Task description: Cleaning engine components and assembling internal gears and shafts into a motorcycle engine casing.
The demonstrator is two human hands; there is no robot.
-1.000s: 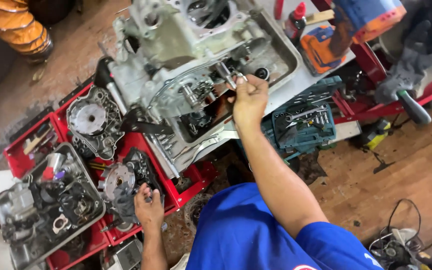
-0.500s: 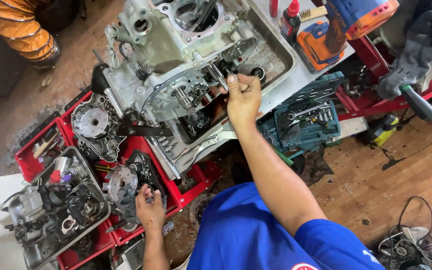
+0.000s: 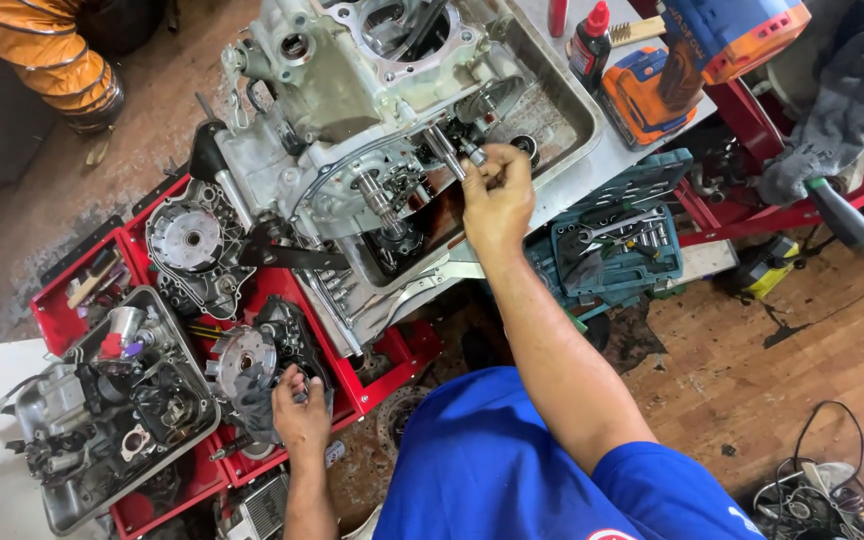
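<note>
A grey motorcycle engine case [image 3: 352,130] lies open in a metal tray [image 3: 562,110], its gear shafts exposed. My right hand [image 3: 497,200] reaches into the case and pinches a small metal shaft part [image 3: 472,155] by the upper gears. My left hand [image 3: 300,412] rests low on the red tray [image 3: 392,365], fingers curled on a dark engine cover [image 3: 262,375] beside it.
A second metal tray [image 3: 112,410] with engine parts sits at the lower left. A teal socket set case [image 3: 612,240] lies open to the right of the engine. An oil bottle [image 3: 590,45] and an orange and blue power tool [image 3: 692,60] stand at the top. Cables [image 3: 822,480] lie on the wooden floor.
My right hand has stayed at the gear shafts while the view shifted slightly. The left hand remains on the red tray.
</note>
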